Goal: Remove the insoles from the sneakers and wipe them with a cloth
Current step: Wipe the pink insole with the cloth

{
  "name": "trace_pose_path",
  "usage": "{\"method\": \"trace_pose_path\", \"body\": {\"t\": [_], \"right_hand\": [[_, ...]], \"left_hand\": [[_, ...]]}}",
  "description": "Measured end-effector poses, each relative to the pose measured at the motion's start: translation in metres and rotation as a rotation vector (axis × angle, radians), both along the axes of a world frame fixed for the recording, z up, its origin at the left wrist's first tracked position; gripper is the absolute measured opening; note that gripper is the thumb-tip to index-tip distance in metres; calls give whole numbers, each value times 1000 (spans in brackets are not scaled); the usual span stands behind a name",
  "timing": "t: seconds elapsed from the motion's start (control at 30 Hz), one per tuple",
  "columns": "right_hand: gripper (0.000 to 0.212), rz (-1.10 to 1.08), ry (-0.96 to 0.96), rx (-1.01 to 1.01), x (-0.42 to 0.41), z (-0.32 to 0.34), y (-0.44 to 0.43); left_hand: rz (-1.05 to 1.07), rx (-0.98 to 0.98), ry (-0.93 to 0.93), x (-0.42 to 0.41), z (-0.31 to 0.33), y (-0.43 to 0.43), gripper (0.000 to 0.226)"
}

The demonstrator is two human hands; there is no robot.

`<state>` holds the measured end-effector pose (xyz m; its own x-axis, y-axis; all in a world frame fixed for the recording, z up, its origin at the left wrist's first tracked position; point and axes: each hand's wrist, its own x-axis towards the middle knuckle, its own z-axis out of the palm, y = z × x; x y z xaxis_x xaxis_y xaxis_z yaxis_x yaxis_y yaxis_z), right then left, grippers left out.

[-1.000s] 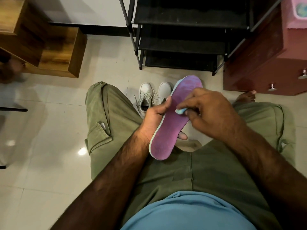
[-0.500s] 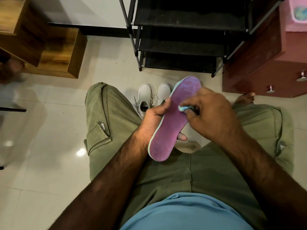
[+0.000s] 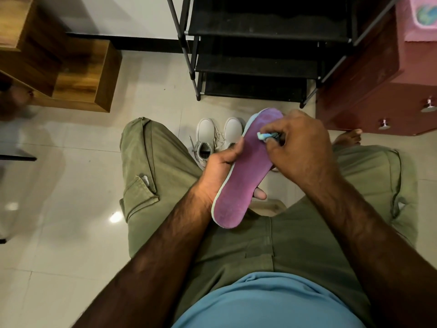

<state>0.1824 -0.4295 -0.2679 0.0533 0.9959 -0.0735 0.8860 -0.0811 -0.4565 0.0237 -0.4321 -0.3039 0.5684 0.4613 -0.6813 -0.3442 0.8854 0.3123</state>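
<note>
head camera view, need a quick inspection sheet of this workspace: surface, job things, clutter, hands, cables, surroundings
surface: glossy cream tiled floor, light glare on it
job's things: purple fabric-topped insole held over the lap; small light blue cloth pressed on its far half; pair of white lace-up sneakers side by side on the floor
clutter: beige thing below the insole, mostly hidden
grippers: left hand grips the insole's side; right hand pinches the cloth
cables: nothing seen
surroundings: black metal shoe rack, wooden box shelves, dark red cabinet with metal knobs
</note>
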Motion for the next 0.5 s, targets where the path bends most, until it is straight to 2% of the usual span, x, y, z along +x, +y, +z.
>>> {"method": "trace_pose_path", "body": {"t": [0.1,0.23,0.37,0.5], "right_hand": [[26,99,69,-63,-3,-1,-1],[24,7,-1,-70,13,8,2],[21,118,69,-157,10,11,-14],[20,-51,34,-41,15,6,-10]], "left_hand": [[-3,16,6,0,0,0,53],[28,0,-17,-1,-3,2,69],[42,16,-22,0,-8,0,71],[95,-32,-52,1,-7,1,67]]}}
